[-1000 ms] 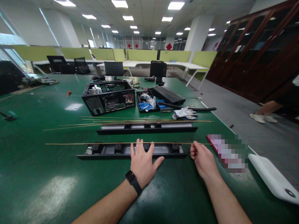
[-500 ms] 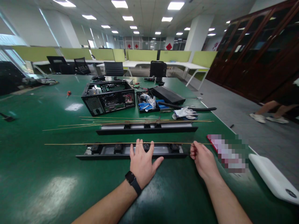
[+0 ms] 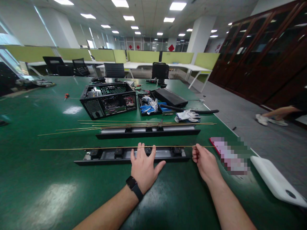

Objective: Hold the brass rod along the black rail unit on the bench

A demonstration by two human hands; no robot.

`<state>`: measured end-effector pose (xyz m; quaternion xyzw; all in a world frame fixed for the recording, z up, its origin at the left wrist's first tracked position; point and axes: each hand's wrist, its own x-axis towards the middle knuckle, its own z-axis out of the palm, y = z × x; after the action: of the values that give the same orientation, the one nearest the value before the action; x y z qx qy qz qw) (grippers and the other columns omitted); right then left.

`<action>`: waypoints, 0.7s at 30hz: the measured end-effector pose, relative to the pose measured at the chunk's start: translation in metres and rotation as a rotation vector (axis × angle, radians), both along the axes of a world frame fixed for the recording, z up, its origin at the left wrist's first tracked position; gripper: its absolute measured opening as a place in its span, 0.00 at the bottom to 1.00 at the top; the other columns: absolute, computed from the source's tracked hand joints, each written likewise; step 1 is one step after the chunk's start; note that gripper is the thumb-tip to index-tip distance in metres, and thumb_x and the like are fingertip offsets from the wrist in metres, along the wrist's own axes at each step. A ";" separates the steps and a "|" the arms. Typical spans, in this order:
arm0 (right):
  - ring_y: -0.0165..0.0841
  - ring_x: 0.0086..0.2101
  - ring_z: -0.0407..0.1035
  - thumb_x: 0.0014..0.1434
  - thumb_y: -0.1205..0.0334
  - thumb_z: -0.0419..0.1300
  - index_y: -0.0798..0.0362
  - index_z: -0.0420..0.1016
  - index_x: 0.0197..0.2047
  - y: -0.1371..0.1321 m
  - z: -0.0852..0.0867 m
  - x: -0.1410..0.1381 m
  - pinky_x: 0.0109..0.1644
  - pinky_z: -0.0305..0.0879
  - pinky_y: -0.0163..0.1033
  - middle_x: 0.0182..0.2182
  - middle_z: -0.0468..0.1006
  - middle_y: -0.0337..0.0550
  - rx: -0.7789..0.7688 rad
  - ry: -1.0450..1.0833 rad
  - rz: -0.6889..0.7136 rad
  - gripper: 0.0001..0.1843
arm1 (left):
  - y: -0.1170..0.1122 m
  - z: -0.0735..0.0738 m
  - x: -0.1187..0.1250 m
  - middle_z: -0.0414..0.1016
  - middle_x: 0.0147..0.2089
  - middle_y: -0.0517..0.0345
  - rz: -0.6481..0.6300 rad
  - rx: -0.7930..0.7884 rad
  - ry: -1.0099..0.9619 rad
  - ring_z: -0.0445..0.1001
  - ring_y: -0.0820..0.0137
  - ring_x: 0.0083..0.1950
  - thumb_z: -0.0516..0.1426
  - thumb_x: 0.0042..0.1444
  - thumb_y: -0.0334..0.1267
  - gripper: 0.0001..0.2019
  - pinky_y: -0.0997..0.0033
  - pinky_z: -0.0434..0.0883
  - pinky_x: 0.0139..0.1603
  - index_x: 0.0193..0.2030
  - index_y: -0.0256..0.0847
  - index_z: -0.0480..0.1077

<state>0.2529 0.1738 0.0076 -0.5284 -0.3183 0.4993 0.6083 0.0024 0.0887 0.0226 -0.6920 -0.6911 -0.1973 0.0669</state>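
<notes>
Rod [image 3: 64, 149] spans the nearer rail [image 3: 100, 162] lengthwise. Left hand [image 3: 143, 169]: fingers spread over both. Right hand [image 3: 205, 163]: pinching rod, toward table's [image 3: 172, 198] right edge.

head view | worn on the person's head, above the near part of the table [image 3: 172, 198] | faces forward across it, tilted down | close over the left hand [image 3: 144, 167] and right hand [image 3: 205, 162], forearms [image 3: 110, 206] cropped at the near side | wide: takes in far desks [image 3: 137, 65] and ceiling [image 3: 148, 24], cabinet [image 3: 260, 57] and floor [image 3: 242, 110] on the right
</notes>
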 end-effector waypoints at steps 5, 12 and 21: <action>0.27 0.25 0.62 0.48 0.41 0.78 0.54 0.82 0.33 0.001 -0.002 0.000 0.23 0.58 0.30 0.26 0.72 0.41 -0.009 -0.014 0.043 0.25 | 0.000 -0.001 0.000 0.67 0.72 0.29 -0.002 0.016 -0.009 0.60 0.39 0.76 0.56 0.66 0.62 0.32 0.27 0.59 0.70 0.70 0.47 0.71; 0.26 0.25 0.62 0.45 0.42 0.80 0.55 0.83 0.32 0.001 -0.002 0.000 0.23 0.58 0.29 0.26 0.72 0.41 -0.005 0.005 0.040 0.25 | 0.000 -0.001 0.000 0.67 0.72 0.27 -0.004 0.014 -0.013 0.60 0.39 0.76 0.56 0.66 0.61 0.32 0.27 0.59 0.70 0.70 0.47 0.71; 0.26 0.24 0.60 0.45 0.48 0.79 0.54 0.79 0.29 0.005 0.002 0.013 0.20 0.54 0.29 0.24 0.71 0.39 0.002 0.035 -0.108 0.20 | 0.000 0.001 0.000 0.65 0.72 0.25 0.003 -0.017 0.024 0.59 0.41 0.77 0.52 0.68 0.63 0.33 0.27 0.58 0.70 0.72 0.48 0.69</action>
<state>0.2662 0.1790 0.0095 -0.5354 -0.2793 0.4743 0.6405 0.0022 0.0883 0.0233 -0.6938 -0.6930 -0.1832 0.0695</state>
